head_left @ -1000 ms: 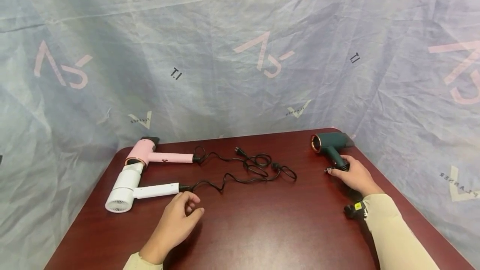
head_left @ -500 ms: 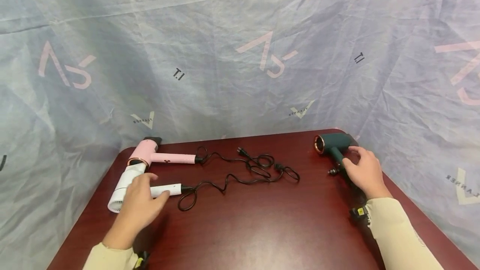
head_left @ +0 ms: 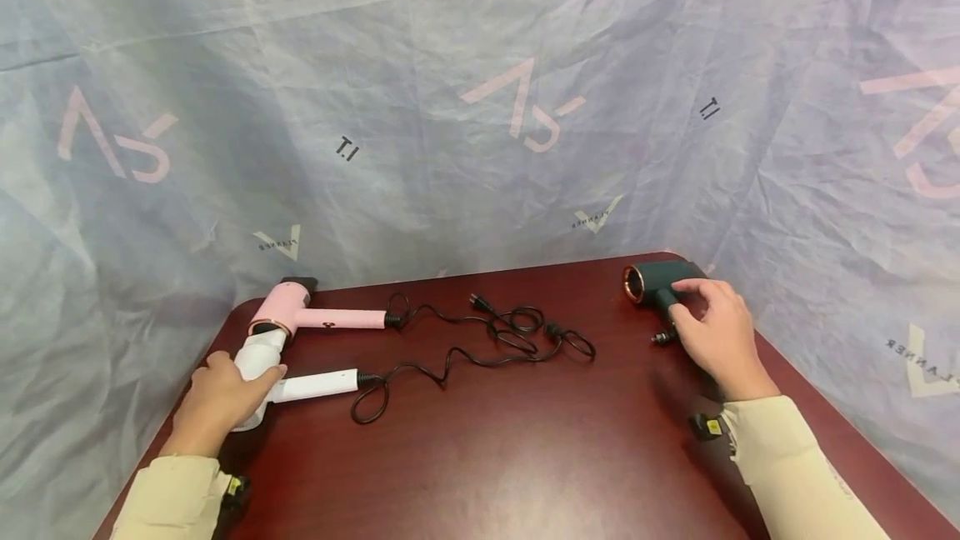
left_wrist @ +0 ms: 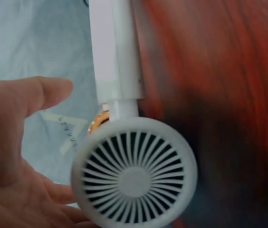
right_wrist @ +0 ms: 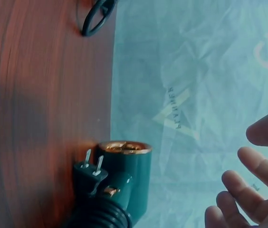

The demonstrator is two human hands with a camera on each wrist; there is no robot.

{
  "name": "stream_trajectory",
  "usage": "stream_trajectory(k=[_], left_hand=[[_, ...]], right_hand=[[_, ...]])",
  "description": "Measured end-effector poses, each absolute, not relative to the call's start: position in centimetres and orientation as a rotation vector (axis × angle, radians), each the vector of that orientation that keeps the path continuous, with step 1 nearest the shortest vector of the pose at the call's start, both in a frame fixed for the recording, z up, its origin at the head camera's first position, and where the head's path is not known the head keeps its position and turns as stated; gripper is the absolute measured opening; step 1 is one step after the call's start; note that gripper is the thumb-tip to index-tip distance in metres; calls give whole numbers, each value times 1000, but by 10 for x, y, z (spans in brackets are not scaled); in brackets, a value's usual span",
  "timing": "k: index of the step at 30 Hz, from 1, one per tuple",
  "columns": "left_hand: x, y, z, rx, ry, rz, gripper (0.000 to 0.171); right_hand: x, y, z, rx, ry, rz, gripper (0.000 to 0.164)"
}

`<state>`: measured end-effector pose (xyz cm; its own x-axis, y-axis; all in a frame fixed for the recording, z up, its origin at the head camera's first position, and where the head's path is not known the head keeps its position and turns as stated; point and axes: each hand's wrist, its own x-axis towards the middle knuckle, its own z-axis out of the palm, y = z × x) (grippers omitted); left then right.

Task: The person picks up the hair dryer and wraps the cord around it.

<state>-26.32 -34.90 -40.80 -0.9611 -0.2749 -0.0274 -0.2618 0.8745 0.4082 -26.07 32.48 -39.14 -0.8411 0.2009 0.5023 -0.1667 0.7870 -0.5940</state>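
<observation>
My left hand [head_left: 213, 398] spans the barrel of a white hair dryer [head_left: 315, 385] lying at the left of the table. In the left wrist view, the thumb stands apart from the dryer's round vent grille [left_wrist: 135, 180], and the other fingers are partly hidden behind it. At the far right lies a dark green hair dryer [head_left: 658, 277] with a copper rim. Over its handle hovers my right hand [head_left: 718, 340], fingers spread. The right wrist view shows a gap between those fingers and the green barrel, with a bundled cord [right_wrist: 100, 213] and two-pin plug [right_wrist: 91, 173] beside it.
Behind the white dryer lies a pink hair dryer [head_left: 341, 319], its rim against the white nozzle. Black cords [head_left: 480, 359] from both trail across the middle of the red-brown table [head_left: 525, 457]. A printed grey cloth [head_left: 435, 148] hangs along the table's back and sides.
My left hand has moved left from the cord end of the white dryer's handle to its barrel. My right hand has let go near the green dryer's handle end and shifted forward over it.
</observation>
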Motion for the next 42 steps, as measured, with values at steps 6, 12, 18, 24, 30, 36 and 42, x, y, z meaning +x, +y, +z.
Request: stream_trajectory(k=[6, 12, 18, 24, 30, 36, 42], left_hand=[[-274, -362, -414, 406, -3106, -685, 111], [-276, -368, -425, 383, -3106, -765, 88], [-275, -368, -427, 397, -3038, -891, 68], [-267, -357, -411, 367, -2910, -890, 68], [-258, -336, -377, 345, -2720, -977, 80], [-250, -317, -344, 394, -2505, -1197, 89], [-239, -295, -312, 350, -2356, -1347, 91]], right_hand=[[-257, 316, -390, 42, -2425, 858, 27], [-257, 309, -396, 79, -2458, 810, 28], [-258, 308, -400, 97, -2483, 808, 25], [-257, 303, -403, 120, -2498, 844, 22], [-260, 295, -399, 152, -2491, 831, 20], [-260, 282, -386, 238, -2458, 837, 20], [-261, 254, -361, 437, -2377, 823, 21]])
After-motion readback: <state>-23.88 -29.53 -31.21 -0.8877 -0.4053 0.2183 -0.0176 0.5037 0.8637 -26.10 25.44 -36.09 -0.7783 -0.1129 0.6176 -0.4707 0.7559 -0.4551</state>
